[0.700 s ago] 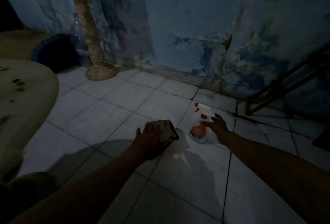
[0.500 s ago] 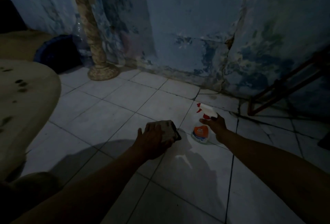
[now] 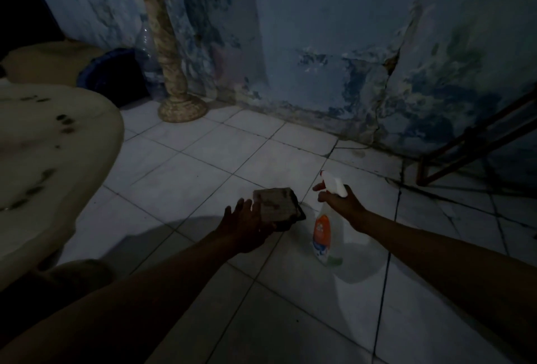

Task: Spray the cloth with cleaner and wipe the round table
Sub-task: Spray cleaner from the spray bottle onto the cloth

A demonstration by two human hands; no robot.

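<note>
My right hand [image 3: 341, 202] grips the neck of a clear spray bottle [image 3: 324, 231] with a white and red trigger head and an orange label. The bottle hangs above the tiled floor, its nozzle pointing left. My left hand [image 3: 247, 222] holds a folded grey cloth [image 3: 276, 206] just left of the nozzle, over the floor. The round table [image 3: 52, 157], pale with dark stains, fills the left side of the view.
A twisted stone pedestal [image 3: 171, 73] stands by the blue peeling wall, with a dark blue tub [image 3: 113, 76] and a plastic bottle [image 3: 146, 52] beside it. A reddish metal frame [image 3: 470, 143] leans at the right. White floor tiles [image 3: 203, 154] lie between.
My right hand closed on the spray bottle and lifted it off the floor. My left hand stayed in place with the cloth.
</note>
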